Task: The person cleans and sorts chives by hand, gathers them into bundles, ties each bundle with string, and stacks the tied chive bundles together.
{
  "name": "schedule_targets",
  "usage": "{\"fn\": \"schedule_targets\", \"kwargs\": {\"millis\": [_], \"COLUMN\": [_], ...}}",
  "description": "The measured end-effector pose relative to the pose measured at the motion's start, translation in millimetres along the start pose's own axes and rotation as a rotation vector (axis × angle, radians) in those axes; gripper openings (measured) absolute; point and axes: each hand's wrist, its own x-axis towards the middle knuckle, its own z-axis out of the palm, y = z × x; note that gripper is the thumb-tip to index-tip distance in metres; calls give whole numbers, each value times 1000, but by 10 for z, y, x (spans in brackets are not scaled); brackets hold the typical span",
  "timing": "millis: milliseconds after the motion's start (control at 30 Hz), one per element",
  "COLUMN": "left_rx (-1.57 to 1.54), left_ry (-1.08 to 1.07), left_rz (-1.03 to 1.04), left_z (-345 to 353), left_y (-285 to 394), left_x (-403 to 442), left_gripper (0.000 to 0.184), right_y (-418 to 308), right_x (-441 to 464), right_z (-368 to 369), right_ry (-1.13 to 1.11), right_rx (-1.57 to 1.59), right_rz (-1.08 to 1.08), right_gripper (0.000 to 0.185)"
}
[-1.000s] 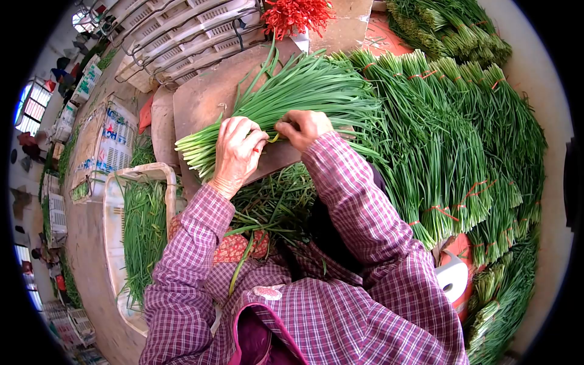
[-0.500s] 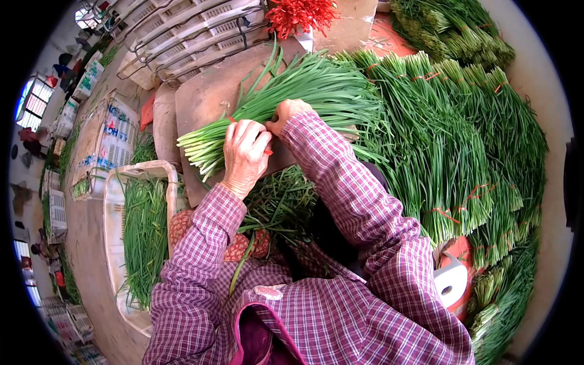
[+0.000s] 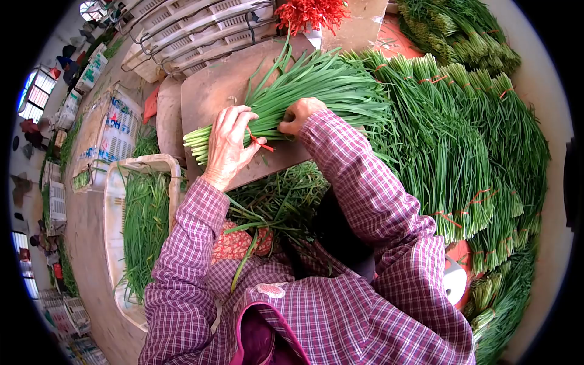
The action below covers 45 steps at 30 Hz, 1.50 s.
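A bunch of garlic chives [image 3: 328,82] lies on a brown board [image 3: 204,85], its pale cut stems pointing left and its leaves spreading right. My left hand [image 3: 228,143] is wrapped over the bunch near the stem ends, thumb on the near side. Beside that thumb, a red tie [image 3: 261,143] goes against the bunch, its loose ends sticking out toward me. My right hand [image 3: 301,115] has its fingers curled on the near edge of the leaves, a little right of the tie. The undersides of both grips are hidden.
Tied chive bunches [image 3: 438,152] are heaped on the right. A cluster of red ties [image 3: 310,13] hangs at the top. White crates [image 3: 201,33] stand at the back, and a white basket [image 3: 109,213] of loose chives sits left. Loose greens [image 3: 283,194] lie below the board.
My hands were together at the red tie and are now apart. The left has shifted left along the stems, the right slightly right. The tie's loose ends now show more plainly.
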Motion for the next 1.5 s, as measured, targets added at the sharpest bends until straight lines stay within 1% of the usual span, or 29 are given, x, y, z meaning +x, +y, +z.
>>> {"fn": "schedule_targets", "kwargs": {"millis": [133,167,233,300,333,367,400,433,500,533,567,633,667,733,800,833,900,933,1000,1133,1200,1233,1300,1333,1367,1400,1433,1500], "left_rx": [-34,-40,-46,-268,-334,-575,-625,-674,-618,-367,-116,-70,-45,-17,35,38,-31,-27,-103,-115,-147,-148,-149,-149,-126,-102,-102,-103], "left_ry": [8,-13,-33,-80,-103,-150,-171,-190,-208,-267,-321,-366,-392,-427,-345,-348,-363,-365,-240,-261,-179,-181,-135,-137,-183,-228,-227,-192], "left_rz": [-19,-31,-41,-103,-126,-278,-356,-432,-434,-347,-258,-231,-247,-266,-177,-179,-263,-261,-200,-250,-219,-220,-215,-217,-264,-310,-312,-329], "left_z": [15,13,2,-86,-139,-219,-249,-257,-228,-191,-161,16,74,164,199,210,198,222,276,266,288,300,271,254,211,188,192,190], "left_y": [-36,-57,-58,-21,-68,-73,-147,-220,-209,-144,-67,-40,-41,-70,-103,-126,-142,-193,-288,-330,-333,-335,-270,-244,-187,-145,-128,-100], "left_x": [-2,-2,24,95,144,207,266,342,478,543,600,619,634,628,626,628,655,656,637,615,601,592,577,570,577,577,567,556], "left_gripper": [47,48,48,51,53,57,59,62,64,66,67,70,71,71,67,67,60,60,52,47,44,44,42,42,42,42,42,40], "right_y": [206,268,306,259,215,172,139,154,204,202,183,141,142,188,183,182,161,156,155,198,172,162,117,106,86,63,40,22], "right_x": [-38,-101,-314,-609,-749,-850,-885,-846,-691,-649,-604,-552,-532,-519,-523,-528,-544,-548,-562,-543,-557,-549,-507,-466,-437,-410,-385,-339], "right_z": [-116,-174,-356,-452,-361,-288,-301,-280,-214,-162,-123,13,104,277,354,389,402,406,418,478,422,390,303,299,290,279,270,280], "right_ry": [20,75,-44,-303,-405,-507,-352,-350,57,217,299,337,303,361,390,396,406,406,406,421,451,450,531,565,562,505,449,449], "right_rx": [9,-1,187,445,588,732,507,508,372,237,90,-19,-13,-22,-37,-37,-34,-15,12,64,103,104,93,153,153,180,206,192], "right_rz": [-14,-41,-24,-234,-339,-443,-577,-577,-420,-335,-265,-225,-203,-245,-262,-267,-274,-281,-291,-308,-300,-299,-243,-229,-229,-169,-109,-96], "right_gripper": [34,34,29,28,29,30,25,25,19,16,14,14,15,21,23,23,24,23,23,20,17,17,15,16,16,18,19,22]}}
